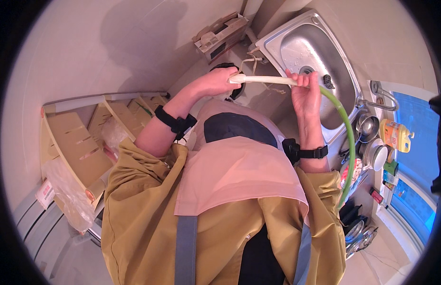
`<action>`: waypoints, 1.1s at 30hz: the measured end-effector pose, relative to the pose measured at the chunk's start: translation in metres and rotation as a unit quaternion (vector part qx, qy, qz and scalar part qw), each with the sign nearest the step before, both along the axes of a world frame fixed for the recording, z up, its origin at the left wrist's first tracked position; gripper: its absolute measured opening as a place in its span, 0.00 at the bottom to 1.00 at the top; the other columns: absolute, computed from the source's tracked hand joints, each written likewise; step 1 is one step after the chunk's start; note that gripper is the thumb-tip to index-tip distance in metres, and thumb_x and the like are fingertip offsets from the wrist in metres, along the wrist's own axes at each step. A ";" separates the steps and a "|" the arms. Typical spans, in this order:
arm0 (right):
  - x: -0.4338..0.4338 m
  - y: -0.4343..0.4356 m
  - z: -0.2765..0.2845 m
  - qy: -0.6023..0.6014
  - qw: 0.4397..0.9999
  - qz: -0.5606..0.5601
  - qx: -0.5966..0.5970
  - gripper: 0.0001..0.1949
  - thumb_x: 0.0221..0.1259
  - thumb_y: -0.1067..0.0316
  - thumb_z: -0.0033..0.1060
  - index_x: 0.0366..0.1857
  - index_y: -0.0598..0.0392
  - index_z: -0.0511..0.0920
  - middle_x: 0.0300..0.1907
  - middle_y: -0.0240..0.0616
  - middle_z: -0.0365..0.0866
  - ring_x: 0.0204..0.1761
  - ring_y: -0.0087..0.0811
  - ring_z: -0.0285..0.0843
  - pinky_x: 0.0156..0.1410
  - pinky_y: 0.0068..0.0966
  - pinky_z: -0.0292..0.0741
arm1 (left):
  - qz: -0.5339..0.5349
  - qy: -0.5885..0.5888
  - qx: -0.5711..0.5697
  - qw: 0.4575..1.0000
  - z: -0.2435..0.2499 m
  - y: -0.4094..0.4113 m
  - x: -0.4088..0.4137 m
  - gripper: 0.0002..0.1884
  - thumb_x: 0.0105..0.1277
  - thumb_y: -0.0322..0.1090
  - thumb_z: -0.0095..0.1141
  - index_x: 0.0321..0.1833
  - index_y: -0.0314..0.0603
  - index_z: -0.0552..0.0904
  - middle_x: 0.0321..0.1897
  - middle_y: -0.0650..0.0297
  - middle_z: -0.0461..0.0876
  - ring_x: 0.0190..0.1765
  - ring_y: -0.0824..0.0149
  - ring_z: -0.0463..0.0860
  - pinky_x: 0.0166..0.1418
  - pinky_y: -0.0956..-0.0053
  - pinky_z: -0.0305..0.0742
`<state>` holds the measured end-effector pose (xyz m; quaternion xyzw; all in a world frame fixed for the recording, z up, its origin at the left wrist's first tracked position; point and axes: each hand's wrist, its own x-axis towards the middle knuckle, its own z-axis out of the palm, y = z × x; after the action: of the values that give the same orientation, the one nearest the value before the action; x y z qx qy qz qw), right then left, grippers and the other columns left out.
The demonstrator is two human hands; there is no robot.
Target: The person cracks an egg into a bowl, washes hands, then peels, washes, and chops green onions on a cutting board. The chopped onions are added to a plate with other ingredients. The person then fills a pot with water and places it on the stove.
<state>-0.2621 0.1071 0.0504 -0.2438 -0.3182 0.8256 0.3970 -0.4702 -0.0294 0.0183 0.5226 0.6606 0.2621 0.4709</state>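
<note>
A long green onion (266,79) stretches between my two hands, its white stalk to the left. Its green leaf (343,110) arcs away to the right and down past my right forearm. My left hand (220,82) is closed around the white base end. Further along, my right hand (306,93) has its fingers curled around the stalk where white turns to green. Under my left hand, a bin with a black liner (238,93) shows in part; its inside is mostly hidden. Thin pale strips (255,63) hang behind the stalk, beside the sink.
A steel sink (336,103) with a faucet (382,103) lies ahead right, a dark scrubber (327,81) in its basin. Pans (367,124), bowls (377,156) and a yellow bottle (394,135) crowd the counter. A cardboard box (222,37) stands by the wall; a shelf rack (72,139) is left.
</note>
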 end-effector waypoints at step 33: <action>0.000 0.005 0.021 -0.107 0.985 -0.111 -0.083 0.17 0.71 0.58 0.38 0.19 0.48 0.60 0.16 0.26 0.49 0.21 0.25 0.51 0.40 0.37 0.68 | 0.012 0.003 0.129 0.992 -0.013 -0.033 0.010 0.19 0.69 0.41 0.36 0.53 0.36 0.74 0.39 0.52 0.78 0.42 0.51 0.77 0.49 0.62 0.70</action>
<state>-0.2625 0.1123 0.0712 -0.3965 -0.2598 0.7694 0.4282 -0.4600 -0.0629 0.0055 0.5722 0.6285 0.3494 0.3944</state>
